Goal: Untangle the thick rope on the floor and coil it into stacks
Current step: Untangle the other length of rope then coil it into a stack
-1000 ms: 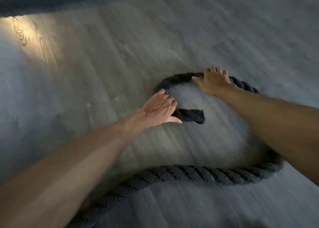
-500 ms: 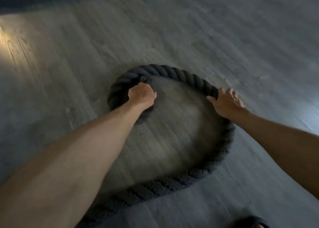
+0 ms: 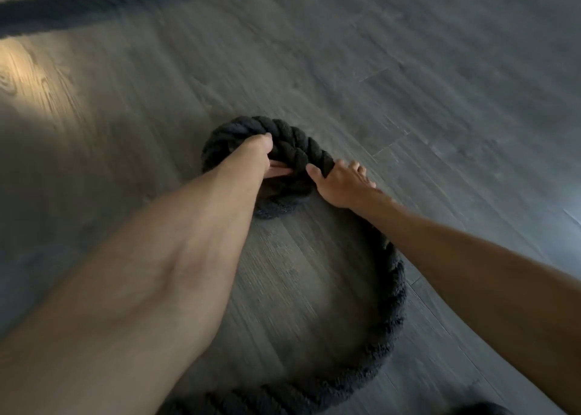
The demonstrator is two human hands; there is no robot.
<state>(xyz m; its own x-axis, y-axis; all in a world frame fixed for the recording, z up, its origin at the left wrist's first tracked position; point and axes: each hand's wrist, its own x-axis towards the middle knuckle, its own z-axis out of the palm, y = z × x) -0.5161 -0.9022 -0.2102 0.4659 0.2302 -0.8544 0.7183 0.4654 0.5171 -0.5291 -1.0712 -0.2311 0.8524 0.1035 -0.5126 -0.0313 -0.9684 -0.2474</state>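
While left hand (image 3: 258, 158) grips rope (image 3: 294, 142), right hand (image 3: 341, 182) presses it.

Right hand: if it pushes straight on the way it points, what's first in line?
The coiled rope: the right hand points up-left and touches its outer turn. Past that, likely the left hand gripping the coil's middle; blur hides depth.

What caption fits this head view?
Left hand grips, right hand presses the thick rope into a tight coil on the wood floor.
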